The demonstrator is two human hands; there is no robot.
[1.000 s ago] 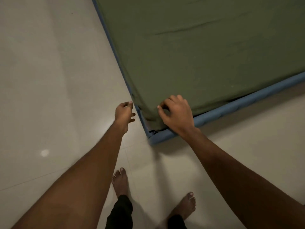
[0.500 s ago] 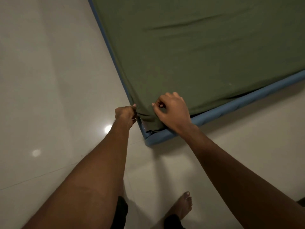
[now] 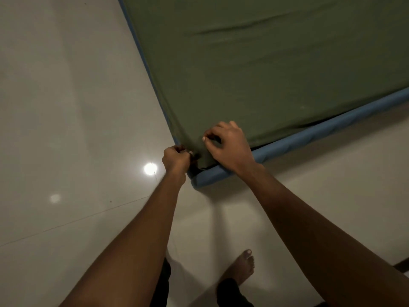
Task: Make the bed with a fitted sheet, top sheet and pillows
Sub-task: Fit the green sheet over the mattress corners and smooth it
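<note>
1. The green fitted sheet [image 3: 265, 74] covers the blue mattress [image 3: 309, 138]. Its loose end hangs at the mattress corner nearest the person.
2. The left hand [image 3: 176, 159] is at the left side of that corner. Its fingers are curled tight and pinch the sheet edge, likely to pull it down over the corner.
3. The right hand [image 3: 228, 145] sits on top, just right of the corner. Its bent fingers pinch the cloth, likely to stop it sliding.
4. Both arms reach out long toward the corner.

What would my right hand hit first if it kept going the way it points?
Probably just more green sheet over the mattress corner, which the right hand now pinches; the left hand lies off that line.
</note>
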